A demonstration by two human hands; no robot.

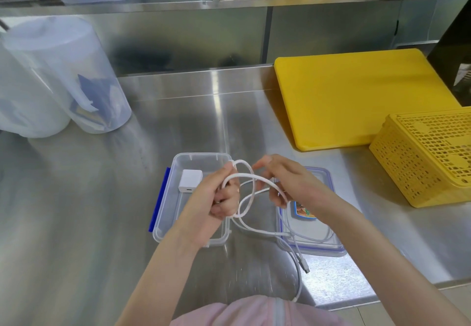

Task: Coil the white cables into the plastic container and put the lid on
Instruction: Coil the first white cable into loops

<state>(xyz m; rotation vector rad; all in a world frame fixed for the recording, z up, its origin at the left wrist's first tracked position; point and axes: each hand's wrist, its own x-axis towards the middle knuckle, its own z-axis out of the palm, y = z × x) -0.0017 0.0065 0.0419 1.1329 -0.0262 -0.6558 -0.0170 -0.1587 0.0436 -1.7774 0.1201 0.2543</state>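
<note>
A clear plastic container (168, 190) with blue side clips stands on the steel counter, and a white charger block (190, 180) lies inside it. My left hand (219, 198) is closed around loops of a white cable (251, 199) just above the container's right side. My right hand (285, 183) pinches the same cable a little to the right. The cable's loose end trails over the clear lid (318, 239), which lies flat to the right of the container, and its plug (304, 265) rests near the lid's front edge.
A yellow cutting board (356, 96) lies at the back right, with an upturned yellow basket (428, 157) in front of it. Translucent tubs (63, 75) stand at the left. The counter's front edge runs close to my body.
</note>
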